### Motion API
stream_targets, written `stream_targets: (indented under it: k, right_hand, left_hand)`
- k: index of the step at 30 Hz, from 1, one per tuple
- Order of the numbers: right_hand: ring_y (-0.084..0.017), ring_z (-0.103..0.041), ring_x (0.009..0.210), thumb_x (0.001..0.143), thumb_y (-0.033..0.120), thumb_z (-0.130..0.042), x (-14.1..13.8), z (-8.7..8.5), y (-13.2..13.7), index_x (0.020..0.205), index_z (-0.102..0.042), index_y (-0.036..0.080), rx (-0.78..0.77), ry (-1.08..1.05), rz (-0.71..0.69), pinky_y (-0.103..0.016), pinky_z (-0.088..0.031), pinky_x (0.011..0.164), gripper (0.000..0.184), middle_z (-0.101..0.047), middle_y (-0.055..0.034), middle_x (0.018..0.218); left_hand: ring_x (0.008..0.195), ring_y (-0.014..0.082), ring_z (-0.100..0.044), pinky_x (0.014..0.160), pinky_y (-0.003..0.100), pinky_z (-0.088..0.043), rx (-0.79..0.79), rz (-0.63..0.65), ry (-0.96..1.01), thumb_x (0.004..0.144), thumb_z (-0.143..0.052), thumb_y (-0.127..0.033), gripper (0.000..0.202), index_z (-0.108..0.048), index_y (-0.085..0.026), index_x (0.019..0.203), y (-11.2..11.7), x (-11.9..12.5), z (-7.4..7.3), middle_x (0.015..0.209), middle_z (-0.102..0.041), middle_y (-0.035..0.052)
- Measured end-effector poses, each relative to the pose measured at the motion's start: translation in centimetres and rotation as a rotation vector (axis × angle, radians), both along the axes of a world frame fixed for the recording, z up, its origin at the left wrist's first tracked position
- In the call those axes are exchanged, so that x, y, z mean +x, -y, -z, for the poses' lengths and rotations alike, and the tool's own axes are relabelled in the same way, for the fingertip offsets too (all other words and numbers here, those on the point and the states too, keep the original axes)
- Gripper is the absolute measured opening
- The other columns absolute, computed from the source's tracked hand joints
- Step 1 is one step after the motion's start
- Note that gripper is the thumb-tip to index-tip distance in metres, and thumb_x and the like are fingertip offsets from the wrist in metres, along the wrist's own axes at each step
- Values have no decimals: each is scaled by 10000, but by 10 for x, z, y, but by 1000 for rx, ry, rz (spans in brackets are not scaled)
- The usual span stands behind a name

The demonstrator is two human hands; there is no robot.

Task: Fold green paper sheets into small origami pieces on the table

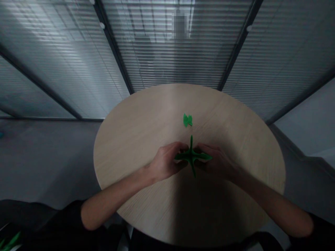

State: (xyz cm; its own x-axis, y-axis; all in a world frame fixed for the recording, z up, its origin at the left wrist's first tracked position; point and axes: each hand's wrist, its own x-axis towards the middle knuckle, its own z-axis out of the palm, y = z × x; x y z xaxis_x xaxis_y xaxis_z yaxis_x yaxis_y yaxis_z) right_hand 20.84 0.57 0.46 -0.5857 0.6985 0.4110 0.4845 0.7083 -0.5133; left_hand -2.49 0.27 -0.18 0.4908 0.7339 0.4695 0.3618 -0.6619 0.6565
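Note:
Between my two hands is a green four-pointed piece, shaped like a star and looking like folded paper. My left hand is closed on its left arm, with the thumb and fingers on either side. On the opposite side, my right hand pinches the right arm; some of its fingers are in shadow. The piece's other two points stick out, one away from me and one toward me. Just beyond it, a small green butterfly-like shape lies on the table, apart from both hands.
The round light-wood table stands in front of me, with a dark shadow across its near part. Behind it is a glass wall with blinds and dark frames. Green leaves show at the lower left.

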Motion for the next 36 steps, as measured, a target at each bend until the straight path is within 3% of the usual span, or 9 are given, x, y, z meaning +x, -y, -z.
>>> stream_targets:
  k: [7,12,16,19,27,32,36]
  right_hand:
    - [-157,-632,656,865,187,-632,-2,3,-1,882,-586,209,10,41,30,-266,-443,611,54,-675,-24,780]
    - [-164,-622,687,857,212,-631,-3,2,-4,832,-571,215,-7,-90,40,-287,-483,659,65,-665,-23,795]
    - [-137,-577,622,893,269,-656,-6,2,-4,816,-590,216,-157,-270,88,-248,-468,567,114,-626,7,716]
    - [-148,-647,672,894,259,-650,-8,4,-5,865,-637,202,-276,-338,83,-238,-509,576,65,-669,-8,753]
    - [-129,-620,622,874,229,-675,-4,6,-6,785,-616,198,-111,-278,182,-243,-472,578,111,-648,7,706]
    - [-146,-626,693,873,230,-708,-5,4,-5,794,-637,200,-57,-265,133,-268,-507,632,111,-634,-9,765]
    - [-165,-683,832,903,279,-712,-9,3,-4,903,-686,203,-231,-399,76,-273,-576,688,81,-667,-52,953]
  left_hand:
    - [691,152,-640,612,257,-489,-34,-1,15,813,-690,-153,211,-615,-179,1009,-2,3,-1,840,-689,23]
    - [668,127,-603,571,220,-461,-347,-33,208,774,-671,-118,193,-622,-169,953,-4,9,-6,793,-662,-5]
    - [617,114,-614,526,201,-487,-647,-3,381,709,-693,-109,214,-595,-167,890,-6,14,-7,742,-642,-17]
    - [618,115,-639,552,219,-543,-776,35,435,708,-741,-153,264,-580,-166,917,-7,16,-6,769,-651,-10]
    - [643,81,-595,522,177,-461,-786,84,353,701,-892,-251,588,-593,-148,1197,-1,14,-15,1012,-669,50]
    - [687,112,-604,573,210,-499,-745,49,374,794,-836,-338,447,-624,-138,1132,0,16,-10,926,-633,27]
    - [734,131,-616,629,239,-555,-682,73,418,853,-750,-303,338,-635,-118,1112,-2,17,-5,907,-632,36]
